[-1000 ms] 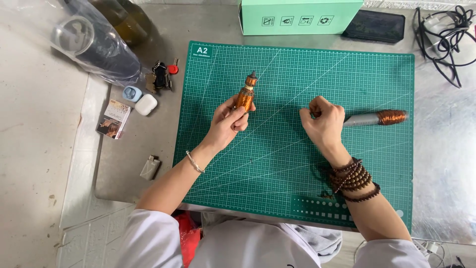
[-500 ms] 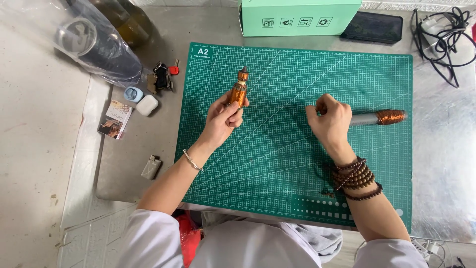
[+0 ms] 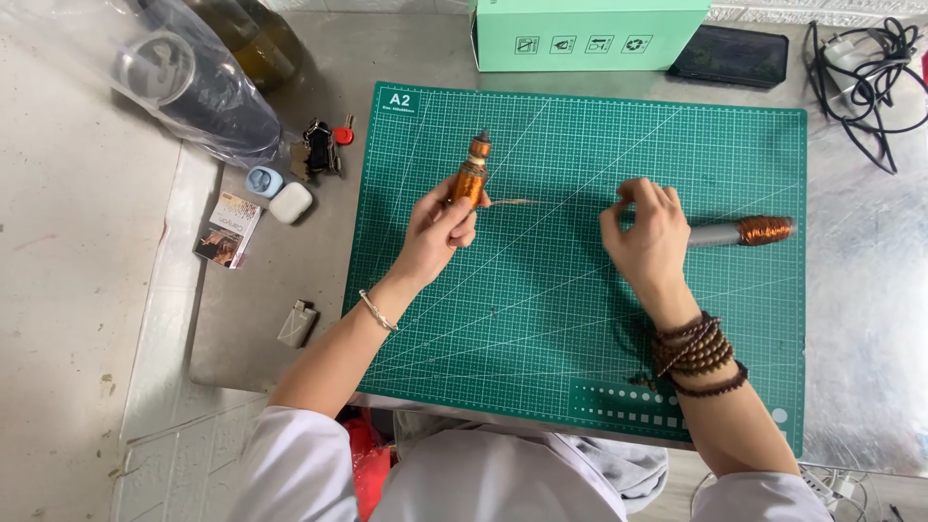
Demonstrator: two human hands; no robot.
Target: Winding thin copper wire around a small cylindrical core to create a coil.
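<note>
While left hand [image 3: 437, 224] raises coil [image 3: 473, 174], right hand [image 3: 646, 235] pinches wire [image 3: 541, 202].

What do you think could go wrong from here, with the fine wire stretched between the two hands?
1. The thin copper wire runs taut-looking from the wound rotor in the left hand toward the right hand; a sharp tug might snap or kink it.
2. The wire spool lies loose on the cutting mat behind the right hand; pulling could roll or drag it.
3. The rotor is gripped only at its lower end, so it might twist and loosen the winding.
</note>
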